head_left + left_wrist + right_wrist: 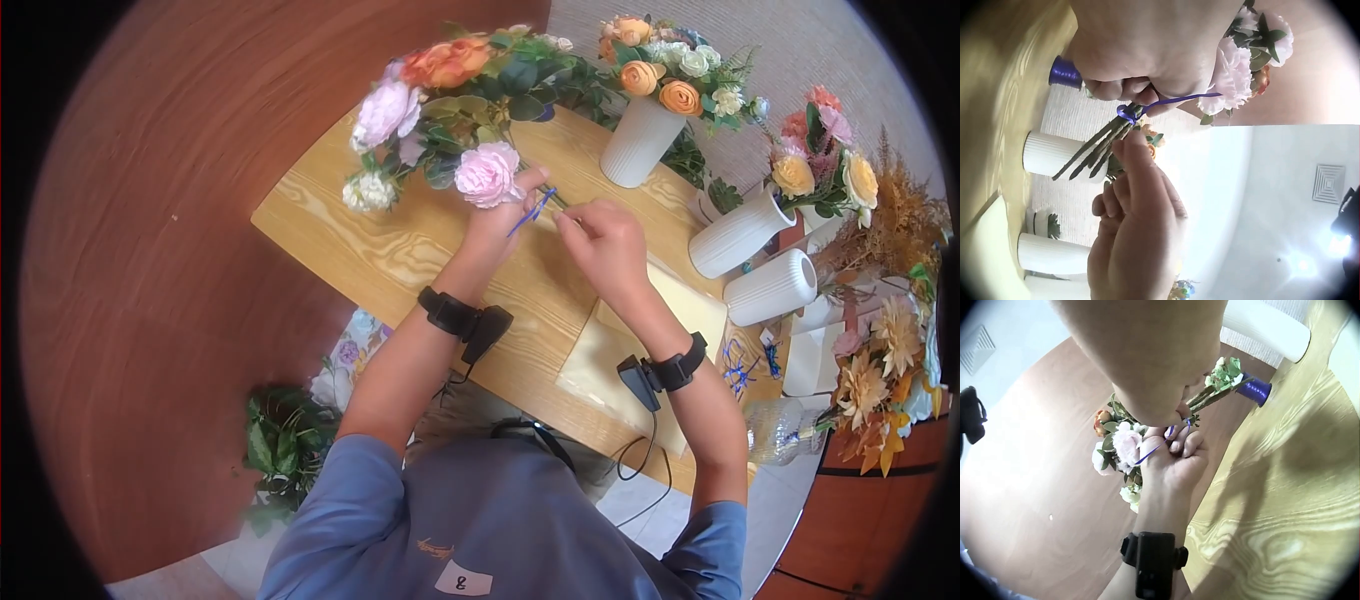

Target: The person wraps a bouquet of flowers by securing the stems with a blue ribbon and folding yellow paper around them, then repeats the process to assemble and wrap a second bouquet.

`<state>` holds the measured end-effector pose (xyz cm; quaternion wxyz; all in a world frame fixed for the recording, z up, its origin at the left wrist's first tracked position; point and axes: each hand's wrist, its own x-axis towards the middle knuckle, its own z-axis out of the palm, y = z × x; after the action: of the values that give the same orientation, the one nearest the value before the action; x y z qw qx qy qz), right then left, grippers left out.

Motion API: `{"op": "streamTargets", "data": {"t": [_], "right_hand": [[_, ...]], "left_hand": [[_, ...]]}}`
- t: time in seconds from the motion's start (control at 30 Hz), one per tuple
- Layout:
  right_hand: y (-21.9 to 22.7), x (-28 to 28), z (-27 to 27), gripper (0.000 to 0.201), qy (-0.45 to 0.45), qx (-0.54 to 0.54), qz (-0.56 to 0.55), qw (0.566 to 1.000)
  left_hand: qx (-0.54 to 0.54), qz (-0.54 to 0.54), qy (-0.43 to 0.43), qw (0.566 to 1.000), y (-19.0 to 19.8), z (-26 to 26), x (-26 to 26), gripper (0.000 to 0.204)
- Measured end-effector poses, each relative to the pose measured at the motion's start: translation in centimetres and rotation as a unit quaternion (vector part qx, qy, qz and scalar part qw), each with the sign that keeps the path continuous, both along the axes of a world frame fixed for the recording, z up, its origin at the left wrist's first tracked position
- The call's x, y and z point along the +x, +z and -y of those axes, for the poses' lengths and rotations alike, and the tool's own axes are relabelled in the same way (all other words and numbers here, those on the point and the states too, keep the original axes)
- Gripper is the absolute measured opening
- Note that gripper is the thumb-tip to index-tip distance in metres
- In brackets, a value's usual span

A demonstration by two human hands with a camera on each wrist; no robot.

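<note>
My left hand (500, 215) grips the stems of a bouquet with pink roses (487, 174) and orange flowers (447, 62). A blue-purple ribbon (1127, 114) is tied round the bundled stems (1099, 145), beside the left hand (1147, 50); one ribbon end runs across its fingers. Just below the knot, the right hand (1141, 219) has thumb and forefinger pinched at the stems, its other fingers curled. In the right wrist view, the right hand (1154, 394) hides part of the stems and overlaps the left hand (1175, 465).
A white vase (640, 142) of orange and white flowers stands at the back. Further right are a tilted vase with flowers (740, 235), an empty-looking white vase (770, 288) and loose blue ribbon (738, 368). Pale sheets (600, 365) lie near the front edge; a ribbon spool (1254, 389) stands behind.
</note>
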<state>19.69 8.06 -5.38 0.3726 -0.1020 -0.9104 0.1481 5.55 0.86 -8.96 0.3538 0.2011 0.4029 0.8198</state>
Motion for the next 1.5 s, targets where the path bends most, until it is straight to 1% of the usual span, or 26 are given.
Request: {"op": "streamTargets", "data": {"t": [0.07,0.1,0.17,0.2,0.23,0.27,0.3,0.37,0.47,0.57,0.7,0.77,0.8,0.87,0.97,1.1,1.17,1.2,1.27,1.3,1.37,1.4,1.47,1.5], "right_hand": [[0.0,-0.2,0.9,0.015,-0.011,-0.176,0.058,0.983],[-0.4,-0.4,0.8,0.015,-0.013,-0.176,0.056,0.983],[-1.1,-1.1,0.5,0.022,0.011,-0.321,0.09,0.943],[-1.4,-1.3,0.4,0.022,0.011,-0.321,0.09,0.943],[-1.3,-1.4,0.5,0.023,0.034,-0.468,0.085,0.879],[-1.1,-1.5,0.6,0.024,0.056,-0.603,0.079,0.792],[-1.1,-1.5,0.6,0.024,0.056,-0.602,0.08,0.792],[-0.9,-1.6,0.6,0.024,0.05,-0.635,0.051,0.769],[-0.4,-1.2,0.4,0.021,0.056,-0.637,0.033,0.768],[-0.5,-1.0,0.1,0.021,0.047,-0.63,0.051,0.774],[-0.6,-1.0,1.0,0.018,0.027,-0.621,0.091,0.778],[-1.0,-1.3,1.0,0.018,0.08,-0.709,0.049,0.699],[-1.1,-1.4,1.0,0.018,0.08,-0.709,0.049,0.699],[-1.4,-1.6,1.1,0.02,0.069,-0.696,0.001,0.714],[-1.4,-1.6,1.1,0.017,0.057,-0.693,-0.01,0.719],[-1.0,-1.3,0.9,0.016,0.066,-0.694,-0.009,0.717],[-0.5,-1.1,0.8,0.016,0.079,-0.631,0.005,0.772],[-0.3,-1.0,0.9,0.016,0.079,-0.631,0.005,0.772],[-0.2,-0.7,1.0,0.018,0.098,-0.536,0.023,0.838],[-0.2,-0.7,1.0,0.018,0.097,-0.536,0.023,0.838],[-0.2,-0.6,0.8,0.018,0.104,-0.452,0.012,0.886],[-0.4,-0.5,0.5,0.018,0.103,-0.451,0.012,0.886],[-0.6,-0.4,0.3,0.016,0.086,-0.318,0.007,0.944],[-0.7,-0.3,0.3,0.016,0.085,-0.319,0.007,0.944]], "left_hand": [[0.004,0.006,0.033,0.999,0.0,-0.4,0.2,0.008],[0.004,0.005,0.031,0.999,-0.1,-0.5,0.3,0.008],[0.019,-0.025,0.055,0.998,0.2,-0.4,0.6,0.009],[0.019,-0.025,0.055,0.998,0.3,-0.5,0.6,0.009],[0.022,-0.03,0.058,0.998,0.2,-0.6,0.7,0.009],[0.025,-0.034,0.062,0.997,0.2,-0.7,0.7,0.009],[0.026,-0.033,0.063,0.997,0.1,-0.7,0.6,0.009],[0.029,-0.019,0.053,0.998,0.0,-0.7,0.6,0.009],[0.02,-0.018,0.057,0.998,-0.1,-0.5,0.4,0.012],[0.017,-0.043,0.078,0.996,0.0,-0.5,0.5,0.018],[0.021,-0.041,0.078,0.996,0.3,-0.4,1.0,0.022],[0.031,-0.021,0.067,0.997,0.6,-0.3,1.3,0.023],[0.031,-0.02,0.068,0.997,0.7,-0.3,1.4,0.023],[0.023,-0.032,0.061,0.997,0.8,-0.3,1.4,0.024],[0.033,-0.041,0.061,0.997,1.0,-0.2,1.5,0.024],[0.028,-0.052,0.055,0.997,1.0,0.0,1.1,0.023],[0.02,-0.073,0.065,0.995,0.5,-0.2,0.5,0.021],[0.02,-0.073,0.066,0.995,0.2,-0.3,0.5,0.021],[0.026,-0.036,0.062,0.997,0.0,-0.4,0.5,0.016],[0.026,-0.036,0.061,0.997,-0.1,-0.4,0.5,0.016],[0.032,-0.041,0.049,0.997,0.0,-0.4,0.5,0.012],[0.033,-0.041,0.049,0.997,0.1,-0.5,0.5,0.012],[0.029,-0.053,0.051,0.997,0.0,-0.4,0.3,0.011],[0.029,-0.053,0.051,0.997,0.0,-0.3,0.1,0.011]]}}
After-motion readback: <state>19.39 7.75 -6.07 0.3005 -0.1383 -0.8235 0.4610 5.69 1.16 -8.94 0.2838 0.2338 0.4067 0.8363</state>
